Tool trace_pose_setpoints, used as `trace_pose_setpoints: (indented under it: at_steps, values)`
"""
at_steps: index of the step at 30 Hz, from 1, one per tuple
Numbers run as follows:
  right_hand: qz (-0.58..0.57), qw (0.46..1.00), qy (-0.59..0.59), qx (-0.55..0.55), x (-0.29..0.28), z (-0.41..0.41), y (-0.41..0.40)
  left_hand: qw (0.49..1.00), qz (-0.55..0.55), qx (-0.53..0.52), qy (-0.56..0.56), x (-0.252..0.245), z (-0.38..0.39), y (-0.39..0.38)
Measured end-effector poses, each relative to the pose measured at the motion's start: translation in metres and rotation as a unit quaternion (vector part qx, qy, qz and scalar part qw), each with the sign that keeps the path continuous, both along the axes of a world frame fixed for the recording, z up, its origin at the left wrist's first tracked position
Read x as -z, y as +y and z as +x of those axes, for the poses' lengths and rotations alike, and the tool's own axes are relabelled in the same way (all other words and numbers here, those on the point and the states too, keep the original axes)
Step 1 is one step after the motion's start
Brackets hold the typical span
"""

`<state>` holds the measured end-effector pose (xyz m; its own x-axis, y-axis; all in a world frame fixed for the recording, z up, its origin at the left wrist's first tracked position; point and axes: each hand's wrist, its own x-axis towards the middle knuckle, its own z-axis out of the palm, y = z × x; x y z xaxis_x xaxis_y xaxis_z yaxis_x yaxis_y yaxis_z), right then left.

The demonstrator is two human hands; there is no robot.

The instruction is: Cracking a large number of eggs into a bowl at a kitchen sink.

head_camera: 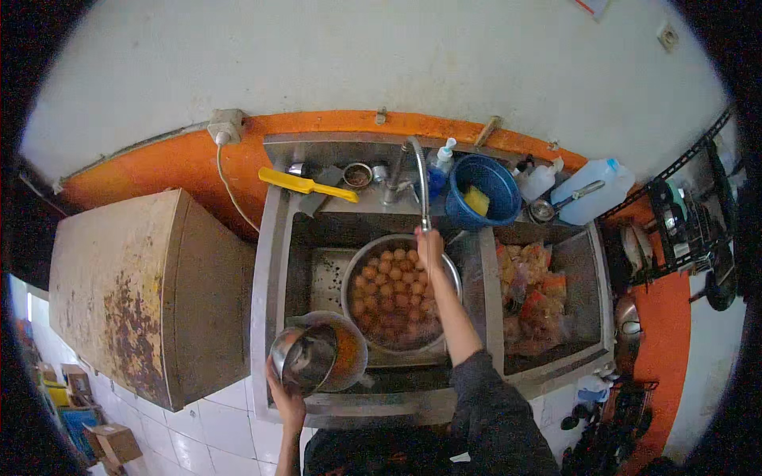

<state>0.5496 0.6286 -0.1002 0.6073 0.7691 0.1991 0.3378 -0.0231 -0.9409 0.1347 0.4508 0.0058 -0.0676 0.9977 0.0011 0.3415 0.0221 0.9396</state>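
Observation:
My left hand [287, 392] grips a steel bowl [309, 360], tilted over the near left corner of the sink. Partly under that bowl is a translucent container [351, 351] with orange-brown contents. My right hand [430, 245] is closed around the end of the flexible faucet hose [424, 184], above the right part of a large steel basin [456, 285]. Many round brownish balls [396, 285] lie in the basin, in what looks like liquid. The basin stands in the left compartment of the steel sink [324, 285]. Whether water is flowing cannot be told.
Plastic bags of food [539, 303] fill part of the right compartment. Along the back ledge stand a yellow-handled tool [306, 183], a soap pump bottle [440, 166], a blue bucket [483, 190] with a yellow sponge and a large jug [595, 187]. A rusty cabinet [149, 297] stands left.

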Motion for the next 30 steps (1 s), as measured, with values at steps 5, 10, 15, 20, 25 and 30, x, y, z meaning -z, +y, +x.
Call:
trace_pose_setpoints:
  at_steps: [5,10,15,20,25,30]
  values:
    - [-0.152,0.931,-0.329,-0.035,-0.075,-0.022,0.061,0.997,-0.036,-0.059,-0.027,-0.013,-0.015,-0.013]
    - [-0.217,0.810,-0.537,-0.091,-0.060,0.012,0.088,0.998,-0.041,-0.053,0.010,-0.017,-0.003,-0.012]
    - [-0.291,0.766,-0.564,-0.105,-0.053,0.005,0.101,0.997,-0.054,-0.053,-0.004,-0.021,-0.006,-0.012]
    - [-0.212,0.757,-0.613,-0.076,-0.056,0.012,0.101,0.997,-0.061,-0.048,-0.009,-0.018,0.000,-0.010]
    - [-0.167,0.757,-0.622,-0.112,-0.087,-0.011,0.123,0.997,-0.051,-0.062,-0.008,-0.019,-0.009,-0.012]
    - [-0.105,0.570,-0.791,-0.195,-0.092,0.028,0.138,0.997,-0.063,-0.034,-0.026,-0.027,0.015,-0.002]
